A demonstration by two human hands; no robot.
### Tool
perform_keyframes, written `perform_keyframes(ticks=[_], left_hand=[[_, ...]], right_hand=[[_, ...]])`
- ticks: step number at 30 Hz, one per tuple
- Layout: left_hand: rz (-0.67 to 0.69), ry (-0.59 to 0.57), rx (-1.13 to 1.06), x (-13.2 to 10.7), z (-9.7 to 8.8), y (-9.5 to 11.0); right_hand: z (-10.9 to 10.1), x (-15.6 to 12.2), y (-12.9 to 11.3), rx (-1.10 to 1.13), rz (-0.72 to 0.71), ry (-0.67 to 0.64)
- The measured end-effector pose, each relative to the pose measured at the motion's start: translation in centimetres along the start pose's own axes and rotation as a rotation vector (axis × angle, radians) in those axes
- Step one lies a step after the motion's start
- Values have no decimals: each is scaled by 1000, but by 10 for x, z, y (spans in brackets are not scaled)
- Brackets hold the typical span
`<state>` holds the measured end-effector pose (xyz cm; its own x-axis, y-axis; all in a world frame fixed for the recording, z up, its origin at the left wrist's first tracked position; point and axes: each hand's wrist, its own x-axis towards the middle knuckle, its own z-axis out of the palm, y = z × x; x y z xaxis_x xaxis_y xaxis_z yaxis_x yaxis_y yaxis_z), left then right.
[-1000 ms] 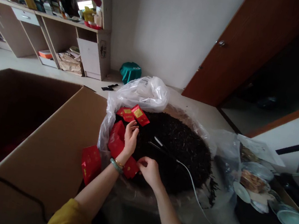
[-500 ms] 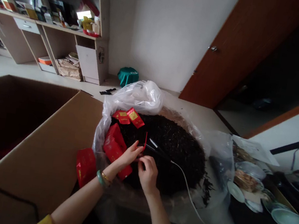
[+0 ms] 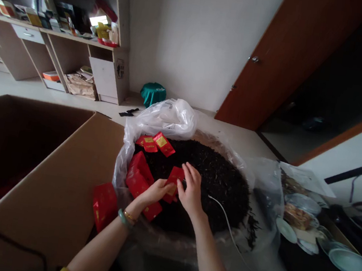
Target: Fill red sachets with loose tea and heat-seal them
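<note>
A small red packet (image 3: 175, 176) with a gold patch is held over the dark, dry leaves (image 3: 219, 172), its face turned towards me. My left hand (image 3: 157, 191) is closed on its lower left part, thumb in front. At the upper right edge of the same packet, my right hand (image 3: 191, 188) grips with thumb and fingertips. Just left of my hands lies a larger red bag (image 3: 138, 172). Further back, several red packets (image 3: 163, 144) rest on the leaves. A white cable (image 3: 227, 223) runs out from behind my right hand; what it joins is hidden.
Clear plastic lining (image 3: 173, 114) surrounds the leaf heap. A big open cardboard box (image 3: 71, 169) stands at left, another red bag (image 3: 103, 205) beside it. To the right are bowls (image 3: 351, 263) and a clear tub (image 3: 300, 210). A green-covered bin (image 3: 153, 93) stands near the wall.
The packet has turned from edge-on to face-on. My right hand has moved up and right to its upper edge. The black tool with a pale tip seen before is now hidden.
</note>
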<state>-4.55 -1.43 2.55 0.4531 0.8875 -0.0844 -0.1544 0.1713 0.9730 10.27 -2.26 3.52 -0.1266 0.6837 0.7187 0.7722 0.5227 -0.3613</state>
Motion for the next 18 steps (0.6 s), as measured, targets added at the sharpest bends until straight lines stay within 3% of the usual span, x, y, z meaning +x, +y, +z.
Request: perform_keyframes(ticks=[3,10,14,18], left_hand=[[-29,-12,24,-1,1,-1],[-62,-10,40,-1,3,-8],[-59,-19,111,-1,6,-12],[-26,-58,279,-3,8,-13]], right_hand=[[-1,5,6,9,-56,-62],[9,-19,2,-14,-48,57],[2,-20,-3,-84,58,161],[-9,-11,-2,-76,88,28]])
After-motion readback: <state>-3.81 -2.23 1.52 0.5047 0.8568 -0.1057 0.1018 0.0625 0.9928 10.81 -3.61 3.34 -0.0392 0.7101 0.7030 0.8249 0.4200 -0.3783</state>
